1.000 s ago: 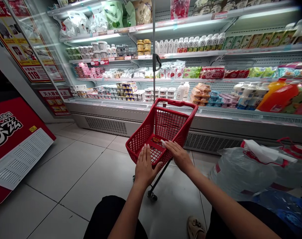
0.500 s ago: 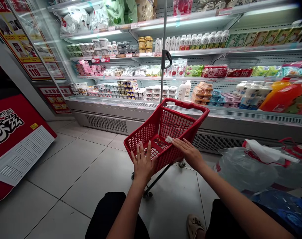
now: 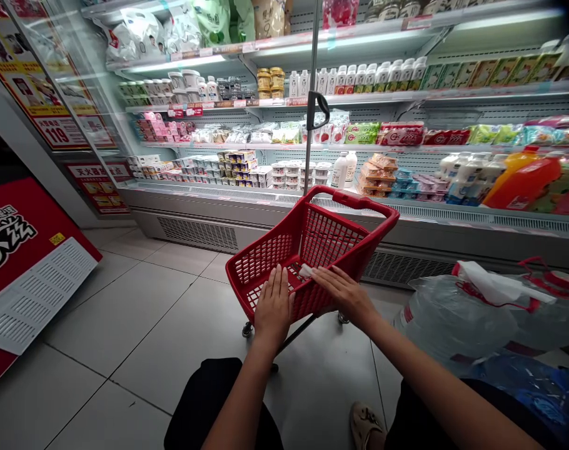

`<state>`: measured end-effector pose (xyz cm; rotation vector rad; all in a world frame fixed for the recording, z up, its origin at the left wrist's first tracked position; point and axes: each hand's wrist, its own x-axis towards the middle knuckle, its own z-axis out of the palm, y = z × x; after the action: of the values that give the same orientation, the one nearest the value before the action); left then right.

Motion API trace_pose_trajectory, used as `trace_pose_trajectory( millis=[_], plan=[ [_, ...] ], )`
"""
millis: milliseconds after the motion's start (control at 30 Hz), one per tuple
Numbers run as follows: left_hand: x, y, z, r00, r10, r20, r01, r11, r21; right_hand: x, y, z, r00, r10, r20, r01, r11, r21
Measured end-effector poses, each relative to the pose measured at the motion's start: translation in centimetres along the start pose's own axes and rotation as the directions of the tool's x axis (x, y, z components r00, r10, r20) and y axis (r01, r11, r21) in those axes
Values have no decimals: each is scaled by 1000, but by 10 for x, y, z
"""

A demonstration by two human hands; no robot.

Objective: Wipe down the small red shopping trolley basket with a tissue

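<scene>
In the head view, a small red shopping cart [image 3: 362, 249] stands on the tiled floor [image 3: 153, 325], between the person and a refrigerated display case [image 3: 191, 211], its handle [image 3: 352, 200] at the end toward the shelves. The left hand [image 3: 271, 312] is at the near end of the basket, fingers straight and side by side, the grip apart with nothing closed in it. The right hand [image 3: 347, 299] lies over the near side rim, fingers stretched out, with a crumpled white tissue [image 3: 306, 270] at its fingertips; the thumb is hidden, so whether that grip is pinched on the tissue cannot be told. The step in hand looks like light contact with the basket, palms down, rather than a firm hold. From here, any move calls for keeping the tissue under control, and for steadying the cart, since it stands on wheels [image 3: 247, 329] and could roll or turn if pressed on one side. Large clear bottles in plastic wrap [image 3: 453, 325] sit on the right, near the right forearm.
</scene>
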<state>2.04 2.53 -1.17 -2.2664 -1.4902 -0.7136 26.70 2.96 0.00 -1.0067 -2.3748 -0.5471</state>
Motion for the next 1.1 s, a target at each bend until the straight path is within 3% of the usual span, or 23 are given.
trace_pose_trajectory(
  millis=[200,333,433,633,700,833,967,1100],
  plan=[
    [-2,2,0,1000,-12,-2,12,1000,2,-17,48,-16,983,176,-54,-182,974,-136],
    [0,5,2,1000,-25,10,25,1000,18,-17,59,-15,965,249,-82,-258,958,-128],
    [2,10,2,998,-56,23,55,998,40,-12,38,-3,967,234,-98,-239,970,-43],
    [5,23,-7,988,-156,-13,156,986,61,6,-39,23,992,114,-58,-111,992,55],
    [5,23,-10,986,-165,-23,166,985,44,9,-47,22,998,55,-28,-53,995,83],
    [4,14,-12,996,-81,-34,80,996,-44,4,-17,10,1000,-5,3,5,998,67],
    [1,-6,-13,1000,12,16,-10,991,-133,-4,30,0,998,68,0,-68,998,3],
    [-2,-17,-9,998,20,67,-14,996,-92,-7,39,8,985,168,-39,-168,986,1]
  ],
)
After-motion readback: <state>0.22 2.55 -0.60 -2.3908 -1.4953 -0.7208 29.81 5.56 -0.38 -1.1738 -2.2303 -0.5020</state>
